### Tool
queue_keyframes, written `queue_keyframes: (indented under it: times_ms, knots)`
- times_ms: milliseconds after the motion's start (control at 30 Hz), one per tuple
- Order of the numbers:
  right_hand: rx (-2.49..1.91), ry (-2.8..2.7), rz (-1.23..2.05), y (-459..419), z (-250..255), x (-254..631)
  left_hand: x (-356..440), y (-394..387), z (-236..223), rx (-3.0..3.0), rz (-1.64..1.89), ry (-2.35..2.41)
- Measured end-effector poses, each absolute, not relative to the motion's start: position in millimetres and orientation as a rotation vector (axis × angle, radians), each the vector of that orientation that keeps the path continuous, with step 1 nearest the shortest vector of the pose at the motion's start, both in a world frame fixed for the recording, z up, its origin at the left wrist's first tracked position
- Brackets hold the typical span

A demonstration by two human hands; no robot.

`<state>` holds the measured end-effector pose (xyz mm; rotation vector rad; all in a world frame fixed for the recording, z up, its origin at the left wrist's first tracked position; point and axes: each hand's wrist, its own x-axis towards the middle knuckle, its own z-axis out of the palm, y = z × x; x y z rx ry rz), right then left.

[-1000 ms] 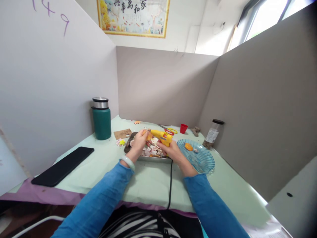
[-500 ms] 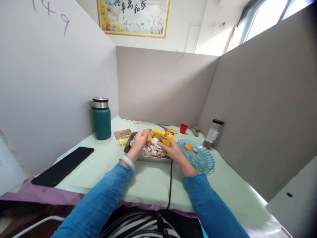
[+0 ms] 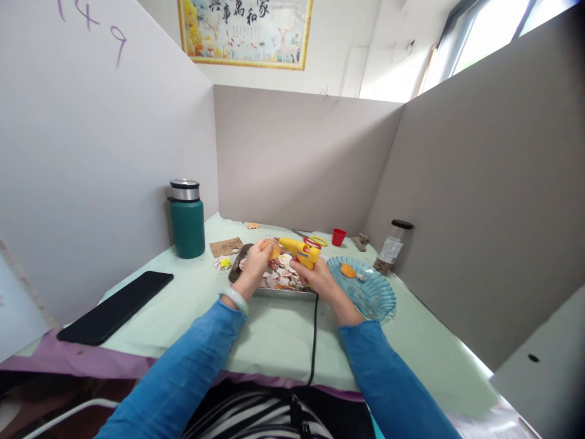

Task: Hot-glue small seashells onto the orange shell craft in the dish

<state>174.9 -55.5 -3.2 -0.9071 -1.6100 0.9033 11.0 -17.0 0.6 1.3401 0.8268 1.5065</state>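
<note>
My left hand (image 3: 256, 263) pinches an orange shell (image 3: 275, 249) above a metal tray (image 3: 286, 293) of mixed seashells (image 3: 284, 277). Fingers partly cover the shell, so its full shape is hidden. In my right hand (image 3: 317, 277) is a yellow hot glue gun (image 3: 299, 249), gripped by the handle. Its nozzle points left at the orange shell; whether the two touch I cannot tell. From the gun a black cord (image 3: 314, 341) runs down over the near table edge.
Right of the tray lies a blue glass plate (image 3: 377, 296) bearing an orange piece (image 3: 348, 271). Behind are scissors (image 3: 315, 240) and a red cup (image 3: 339, 237). A jar (image 3: 392, 249) stands far right. Leftward are a green bottle (image 3: 187, 222), brown card (image 3: 226, 247) and black phone-like slab (image 3: 116, 306).
Both hands, the orange shell and the glue gun hold almost the same position. Only a very slight shift of the whole view shows.
</note>
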Motion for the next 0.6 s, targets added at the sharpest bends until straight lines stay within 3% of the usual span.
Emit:
queue_keyframes:
  times_ms: [600]
  knots:
    - [-0.938, -1.275, 0.743, -40.6, -9.8, 176.4, 14.8, -19.1, -3.8, 1.609, 1.161, 0.742]
